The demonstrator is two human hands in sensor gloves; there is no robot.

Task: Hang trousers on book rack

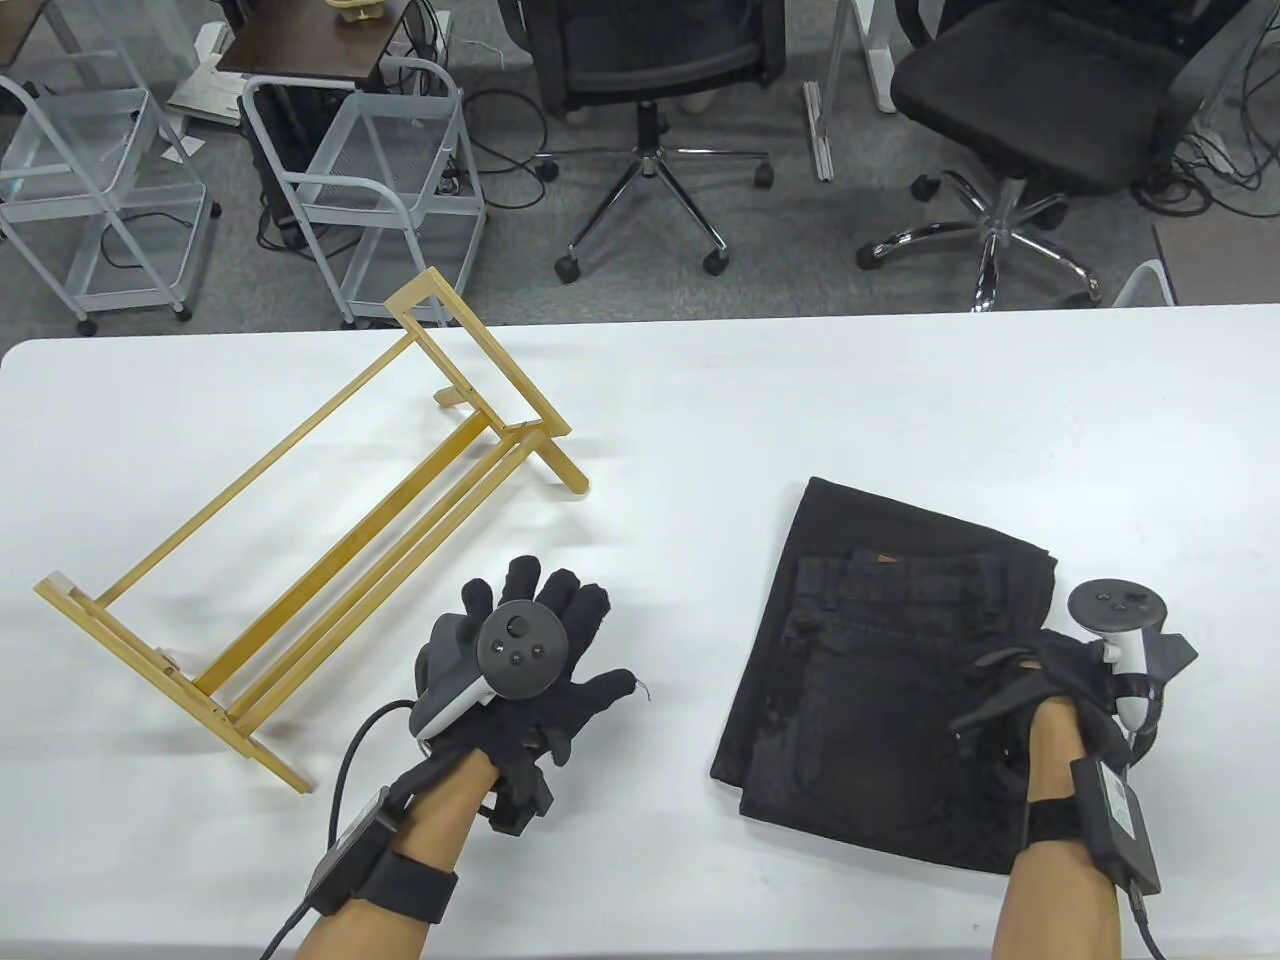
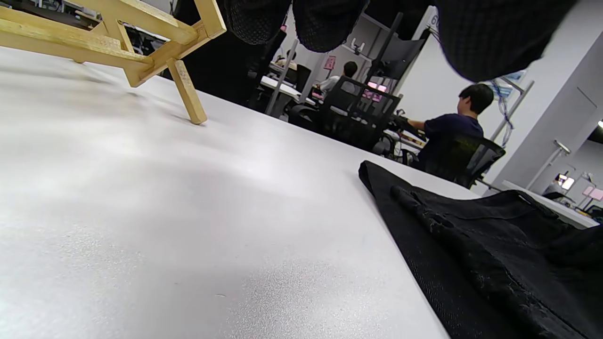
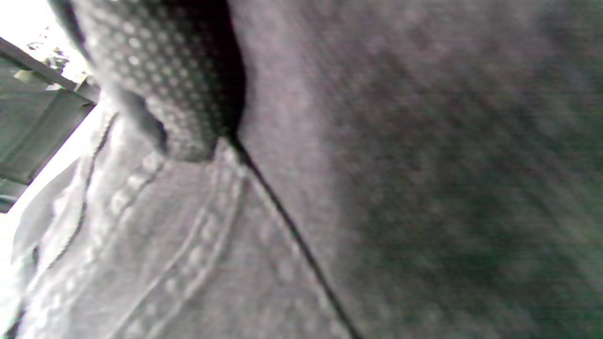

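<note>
Table view: bright, even overhead lighting is falling on the white table (image 1: 700, 420); soft faint shadows are lying under the wooden book rack (image 1: 300, 540); straight lines are bowing slightly toward the frame edges. Left wrist view: broad glare is spreading across the table surface beside the rack; gloved fingers (image 2: 490, 37) are blurring at the top edge. Right wrist view: black trousers (image 3: 377, 188) are showing grey, grainy and out of focus; the left edge is blowing out white.

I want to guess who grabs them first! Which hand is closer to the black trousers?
Right. The right hand rests on the folded trousers at their right edge. The left hand lies flat on the table, apart from them, between the trousers and the wooden rack.
</note>
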